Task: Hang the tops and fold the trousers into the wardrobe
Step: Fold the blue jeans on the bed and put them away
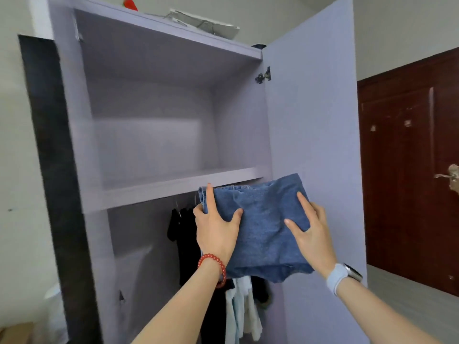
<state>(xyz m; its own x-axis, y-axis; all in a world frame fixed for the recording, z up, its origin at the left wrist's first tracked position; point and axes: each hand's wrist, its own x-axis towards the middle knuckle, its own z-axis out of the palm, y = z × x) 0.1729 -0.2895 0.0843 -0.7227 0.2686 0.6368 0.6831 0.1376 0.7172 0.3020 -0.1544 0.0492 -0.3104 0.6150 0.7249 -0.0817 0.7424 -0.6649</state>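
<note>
**Folded jeans held up at the shelf edge**

Folded blue jeans [260,229] held in the air between both hands, top edge just in front of the wardrobe shelf [173,186], not resting on it. Left hand [216,229] grips the left edge: thumb across the front, forefinger straight up along the fold. Right hand [310,234] holds the right side, thumb and forefinger spread on the denim, other fingers hidden behind. Below the hands, dark tops [183,234] and pale garments [244,306] hang inside. Open wardrobe door [315,120] just right of the right hand.
</note>
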